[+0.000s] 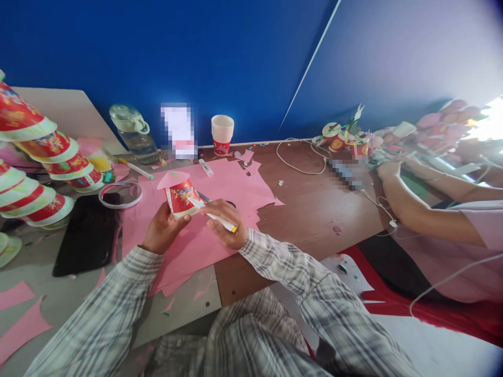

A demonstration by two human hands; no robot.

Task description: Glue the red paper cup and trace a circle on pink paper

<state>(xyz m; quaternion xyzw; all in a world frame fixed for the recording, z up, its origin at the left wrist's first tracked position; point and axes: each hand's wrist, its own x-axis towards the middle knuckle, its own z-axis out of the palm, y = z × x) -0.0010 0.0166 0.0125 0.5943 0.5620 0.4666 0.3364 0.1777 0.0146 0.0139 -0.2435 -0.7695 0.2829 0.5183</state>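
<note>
My left hand (167, 229) is closed around the lower part of a red printed paper cup (183, 195), which has a pink paper piece (173, 179) on its top. In my right hand (227, 224) is a white marker pen (218, 218) with a yellow end, its other end pointing at the cup's printed side. Whether the tip touches the cup I cannot tell. Part of a dark scissors-like tool (205, 197) shows behind the right fingers. Beneath both hands lie sheets of pink paper (231, 188) with ragged cut edges.
Stacked paper cups (63, 152) lean at the left, near a black phone (88, 235) and a tape roll (120, 195). A water bottle (135, 135), a glue stick (206, 167) and more cups (222, 135) stand or lie farther back. A co-worker's arms (416, 204) are at the right.
</note>
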